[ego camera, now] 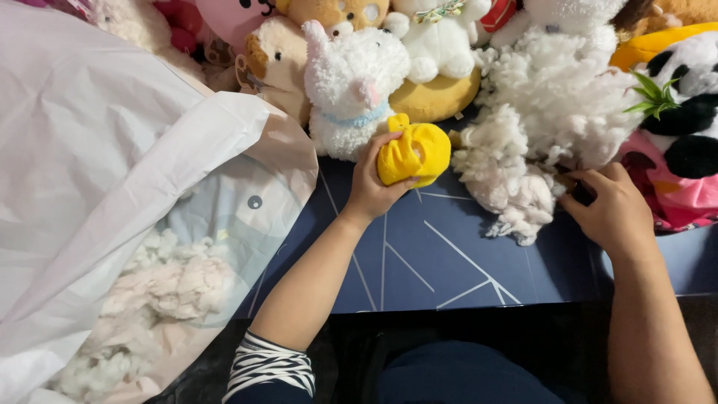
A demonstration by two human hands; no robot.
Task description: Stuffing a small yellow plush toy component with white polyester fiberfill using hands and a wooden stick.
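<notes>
At the far left I see a white plastic bag (97, 164) lying open, with loose stuffing (172, 288) inside it. Right of it, my left hand (374, 183) grasps a yellow fabric piece (415, 153), fingers wrapped around it, just in front of a white plush toy (351, 82). Further right lies a pile of white stuffing (538, 127). My right hand (609, 209) touches its near edge, fingers curled; I cannot tell what they grip.

Right hand's (613, 213) fingertips, buried in white stuffing (538, 142); upper plush toys (336, 11) (top row) cropped by the frame edge.
</notes>
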